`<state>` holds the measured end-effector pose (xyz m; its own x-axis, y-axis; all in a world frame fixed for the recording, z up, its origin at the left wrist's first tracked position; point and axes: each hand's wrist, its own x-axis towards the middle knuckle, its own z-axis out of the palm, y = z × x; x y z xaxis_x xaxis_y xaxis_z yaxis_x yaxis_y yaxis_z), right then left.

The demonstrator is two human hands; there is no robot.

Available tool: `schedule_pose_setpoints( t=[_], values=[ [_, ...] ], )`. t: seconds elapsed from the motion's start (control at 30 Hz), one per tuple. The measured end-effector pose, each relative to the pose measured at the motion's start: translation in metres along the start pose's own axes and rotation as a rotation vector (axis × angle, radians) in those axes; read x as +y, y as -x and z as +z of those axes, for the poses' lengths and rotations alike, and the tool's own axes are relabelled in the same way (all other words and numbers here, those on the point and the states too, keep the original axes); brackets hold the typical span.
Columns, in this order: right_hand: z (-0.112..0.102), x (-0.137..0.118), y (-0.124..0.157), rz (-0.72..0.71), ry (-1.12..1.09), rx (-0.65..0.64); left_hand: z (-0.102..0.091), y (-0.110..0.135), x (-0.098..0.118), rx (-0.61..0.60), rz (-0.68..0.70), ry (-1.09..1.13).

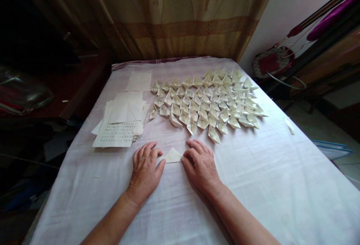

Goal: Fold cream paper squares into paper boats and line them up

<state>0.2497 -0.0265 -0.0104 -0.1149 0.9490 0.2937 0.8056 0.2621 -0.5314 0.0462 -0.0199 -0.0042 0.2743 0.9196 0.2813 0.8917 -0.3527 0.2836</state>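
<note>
A small folded piece of cream paper [172, 156], triangular in outline, lies on the white cloth [253, 185] near me. My left hand [146, 170] rests palm down at its left edge, fingers curled, thumb touching the paper. At the right edge my right hand [200, 164] presses on the paper with bent fingers. Beyond the hands, several rows of finished folded paper boats [208, 100] cover the middle of the cloth.
A stack of cut paper sheets [120, 121], the top one printed with rows of characters, lies at the left, with one loose sheet [138, 81] behind it. A patterned curtain [168, 16] hangs behind the table. A dark wooden surface [70, 87] is left; furniture [323, 57] right.
</note>
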Motion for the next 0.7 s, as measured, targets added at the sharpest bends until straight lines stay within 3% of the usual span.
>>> schedule_pose_setpoints(
  t=[0.43, 0.7],
  values=[
    [-0.001, 0.003, 0.001, -0.024, 0.024, -0.038, -0.017, -0.020, 0.004, -0.256, -0.057, 0.077],
    [-0.002, 0.001, -0.001, -0.010, 0.002, -0.064, -0.016, -0.016, 0.001, -0.215, -0.007, 0.194]
  ],
)
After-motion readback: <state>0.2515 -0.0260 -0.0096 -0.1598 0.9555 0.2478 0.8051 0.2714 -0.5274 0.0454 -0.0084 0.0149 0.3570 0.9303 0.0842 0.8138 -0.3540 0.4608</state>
